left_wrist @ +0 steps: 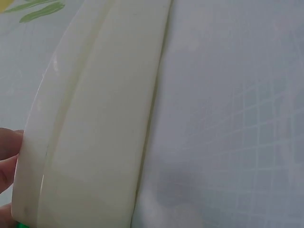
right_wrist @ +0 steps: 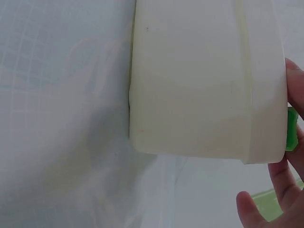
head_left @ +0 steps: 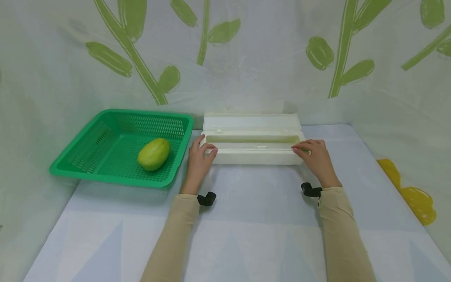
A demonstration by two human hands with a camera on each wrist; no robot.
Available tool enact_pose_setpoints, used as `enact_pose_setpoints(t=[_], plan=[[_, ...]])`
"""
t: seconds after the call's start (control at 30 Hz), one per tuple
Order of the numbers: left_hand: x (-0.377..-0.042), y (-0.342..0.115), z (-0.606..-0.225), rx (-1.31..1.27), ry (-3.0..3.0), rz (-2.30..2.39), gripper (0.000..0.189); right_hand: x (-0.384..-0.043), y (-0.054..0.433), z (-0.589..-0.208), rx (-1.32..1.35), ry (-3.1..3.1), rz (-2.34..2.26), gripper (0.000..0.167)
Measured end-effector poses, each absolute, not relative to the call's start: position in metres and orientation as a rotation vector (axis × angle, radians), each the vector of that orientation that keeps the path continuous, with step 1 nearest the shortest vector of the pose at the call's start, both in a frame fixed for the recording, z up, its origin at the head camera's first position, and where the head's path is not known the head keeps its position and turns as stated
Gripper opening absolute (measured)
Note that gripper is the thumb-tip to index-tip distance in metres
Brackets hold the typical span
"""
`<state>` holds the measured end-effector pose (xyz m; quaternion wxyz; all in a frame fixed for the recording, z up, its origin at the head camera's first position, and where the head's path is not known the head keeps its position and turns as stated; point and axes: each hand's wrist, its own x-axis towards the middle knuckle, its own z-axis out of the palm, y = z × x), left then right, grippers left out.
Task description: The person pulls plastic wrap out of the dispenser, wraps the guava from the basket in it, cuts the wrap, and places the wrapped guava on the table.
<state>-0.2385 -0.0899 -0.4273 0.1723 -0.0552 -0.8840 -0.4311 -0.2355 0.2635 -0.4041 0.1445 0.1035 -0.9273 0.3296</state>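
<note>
Reaching forward over the table (head_left: 260, 250), a person has both hands at a long white box (head_left: 257, 158), which stands near the table's back edge with its lid (head_left: 251, 122) raised behind. The left hand (head_left: 199, 164) touches the front left corner, thumb and forefinger narrowed together; the right hand (head_left: 317, 158) does likewise at the front right corner, near a small green piece (right_wrist: 291, 128). Whether either pair of fingertips grips anything cannot be told. To the left, a yellow-green fruit (head_left: 154, 154) lies in a green basket (head_left: 105, 179).
</note>
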Motion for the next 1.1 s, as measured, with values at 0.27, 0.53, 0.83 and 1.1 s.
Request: enact_pose_setpoints(t=[0.27, 0.53, 0.83, 1.1], plan=[[-0.2367, -0.0845, -0.4288, -0.067, -2.441, -1.314, 0.019, -0.2342, 0.2624, -0.4019, 0.250, -2.668, 0.962, 0.021], [-0.2354, -0.0852, -0.4300, -0.155, -2.463, -1.296, 0.019, -0.2340, 0.2629, -0.4003, 0.199, -2.731, 0.982, 0.030], [-0.2364, -0.0836, -0.4273, -0.045, -2.427, -1.372, 0.018, -0.2354, 0.2628, -0.4007, 0.217, -2.696, 0.954, 0.020], [-0.2391, -0.0867, -0.4324, -0.038, -2.304, -1.408, 0.021, -0.2367, 0.2634, -0.4027, 0.194, -2.670, 0.974, 0.025]])
